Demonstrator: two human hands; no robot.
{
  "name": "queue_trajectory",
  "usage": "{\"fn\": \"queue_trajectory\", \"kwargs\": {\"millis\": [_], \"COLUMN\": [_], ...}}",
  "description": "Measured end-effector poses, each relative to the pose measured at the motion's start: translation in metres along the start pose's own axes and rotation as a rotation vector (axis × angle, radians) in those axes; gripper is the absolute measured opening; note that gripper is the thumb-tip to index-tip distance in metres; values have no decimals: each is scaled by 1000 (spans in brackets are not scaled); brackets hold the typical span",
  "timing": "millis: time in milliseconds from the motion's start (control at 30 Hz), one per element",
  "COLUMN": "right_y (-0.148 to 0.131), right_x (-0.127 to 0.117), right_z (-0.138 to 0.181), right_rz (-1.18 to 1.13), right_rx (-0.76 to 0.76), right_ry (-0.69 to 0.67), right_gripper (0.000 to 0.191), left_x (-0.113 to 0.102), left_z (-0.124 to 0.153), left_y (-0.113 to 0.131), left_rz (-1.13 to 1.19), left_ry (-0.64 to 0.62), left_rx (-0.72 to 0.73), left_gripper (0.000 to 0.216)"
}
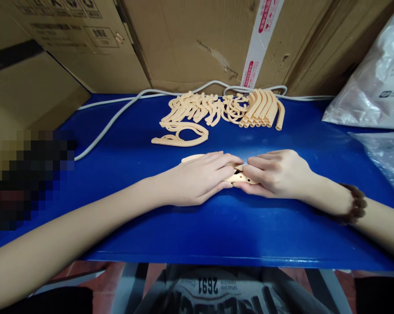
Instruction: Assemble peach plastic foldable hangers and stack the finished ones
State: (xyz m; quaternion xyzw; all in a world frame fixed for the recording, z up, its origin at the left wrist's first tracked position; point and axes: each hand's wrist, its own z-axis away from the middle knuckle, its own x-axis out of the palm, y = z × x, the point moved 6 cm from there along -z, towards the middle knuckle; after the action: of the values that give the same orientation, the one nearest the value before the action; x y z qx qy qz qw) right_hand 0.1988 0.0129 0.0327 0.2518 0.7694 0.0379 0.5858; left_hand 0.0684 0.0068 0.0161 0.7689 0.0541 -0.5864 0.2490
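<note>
Both hands meet over the blue table, gripping a cream plastic folding hanger [238, 178] with small dark holes in it. Closed round its left part is my left hand [201, 179]; a rounded cream end pokes out behind the fingers. My right hand [275, 173] pinches the other end, thumb below and fingers on top. Most of the piece is covered by the fingers, so how its parts fit together is hidden. Just beyond the hands lies a folded cream hanger [180, 134] with a round loop in its middle.
Behind lie a pile of cream hanger arms [193, 107], several hook pieces [234, 109] and a row of curved tubes [262, 109]. A white cable [118, 114] runs along the back of the blue table [190, 235]. Cardboard boxes [190, 43] and a plastic bag [370, 83] border it.
</note>
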Motion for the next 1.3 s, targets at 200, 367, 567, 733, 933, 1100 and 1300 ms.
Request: {"fn": "queue_trajectory", "kwargs": {"millis": [200, 367, 567, 733, 933, 1100, 1300], "right_y": [-1, -1, 2, 3, 6, 10, 12], "right_x": [0, -1, -2, 0, 2, 6, 9], "right_z": [1, 1, 1, 1, 2, 2, 2], "right_rz": [26, 59, 73, 57, 35, 22, -18], "right_rx": [6, 19, 47, 62, 103, 133, 101], "right_ry": [8, 7, 18, 4, -34, -79, -97], "right_gripper": [47, 47, 45, 47, 50, 55, 55], "left_x": [-1, -1, -2, -1, -1, 1, 1], "left_z": [0, 1, 1, 2, 1, 1, 0], "left_y": [0, -2, -4, -5, -6, -7, -4], "left_rz": [17, 25, 44, 56, 83, 60, 37], "left_ry": [7, 12, 27, 17, 27, 38, 39], "left_rx": [-10, -32, -84, -122, -165, -185, -167], "left_gripper": [31, 34, 35, 36, 36, 36, 36]}}
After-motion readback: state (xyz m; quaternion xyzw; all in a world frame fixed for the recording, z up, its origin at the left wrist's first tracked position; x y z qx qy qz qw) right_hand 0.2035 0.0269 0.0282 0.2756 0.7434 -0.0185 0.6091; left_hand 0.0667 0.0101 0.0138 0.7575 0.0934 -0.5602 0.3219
